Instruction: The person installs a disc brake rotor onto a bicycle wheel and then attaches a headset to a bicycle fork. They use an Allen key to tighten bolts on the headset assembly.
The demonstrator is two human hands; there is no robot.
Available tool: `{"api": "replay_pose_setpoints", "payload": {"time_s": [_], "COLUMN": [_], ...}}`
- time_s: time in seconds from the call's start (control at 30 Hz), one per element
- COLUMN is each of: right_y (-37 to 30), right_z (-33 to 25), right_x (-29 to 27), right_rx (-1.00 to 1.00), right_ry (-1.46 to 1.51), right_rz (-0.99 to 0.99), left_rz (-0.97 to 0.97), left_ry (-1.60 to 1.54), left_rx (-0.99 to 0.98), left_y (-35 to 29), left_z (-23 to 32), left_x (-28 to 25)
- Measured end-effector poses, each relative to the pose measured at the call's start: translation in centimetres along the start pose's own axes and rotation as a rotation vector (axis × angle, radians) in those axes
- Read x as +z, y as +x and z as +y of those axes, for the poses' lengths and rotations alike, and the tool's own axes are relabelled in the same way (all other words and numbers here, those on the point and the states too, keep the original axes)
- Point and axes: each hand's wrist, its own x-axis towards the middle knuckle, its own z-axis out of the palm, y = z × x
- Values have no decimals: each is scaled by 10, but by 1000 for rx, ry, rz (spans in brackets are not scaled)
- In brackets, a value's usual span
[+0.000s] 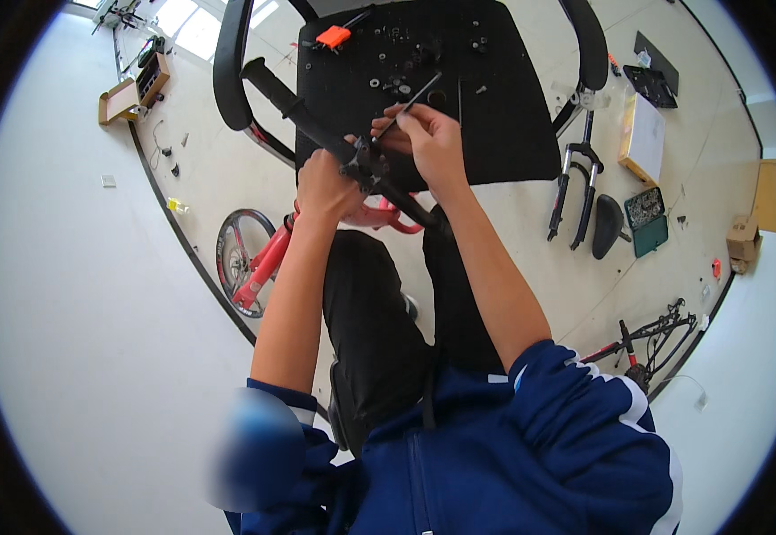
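A black bicycle handlebar (318, 134) with a rubber grip runs slantwise in front of me, with its stem clamp (367, 166) in the middle. My left hand (326, 185) is closed at the clamp; its fingertips are partly hidden by the bar. Between the thumb and fingers of my right hand (433, 147) is a thin, long hex key (422, 92). Its lower end meets the clamp, though the exact contact is too small to make out. Below the bar, a pinkish-red bicycle frame (268, 263) shows beside my knees, with a spoked wheel (236, 259) at the left.
A black office chair seat (513, 107) ahead holds small washers, bolts and an orange item (334, 37). At right on the floor lie a suspension fork (575, 178), saddle (608, 227), open green case (648, 234), white box (642, 141) and black bicycle frame (651, 334). An open cardboard box (120, 102) stands left.
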Motion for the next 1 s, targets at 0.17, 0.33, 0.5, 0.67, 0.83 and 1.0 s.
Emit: {"api": "replay_pose_setpoints", "payload": {"time_s": [0.17, 0.33, 0.5, 0.67, 0.83, 1.0], "right_y": [-3, -1, 7, 3, 8, 5], "right_z": [-2, -10, -17, -4, -8, -17], "right_x": [-9, -16, -9, -5, -16, -22], "right_rx": [-53, 148, 168, -37, 40, 112], "right_ry": [-480, -74, 138, -426, -605, -305], "right_rz": [47, -77, -124, 25, -38, -225], "left_rz": [24, 15, 113, 28, 44, 60], "left_ry": [-23, -22, 10, -26, -33, -36], "left_rx": [48, 23, 59, 35, 51, 56], "left_y": [0, -5, -2, 0, -2, -8], "left_z": [-3, 5, -18, -2, -4, -14], "left_x": [0, -3, 13, -1, 1, 10]}}
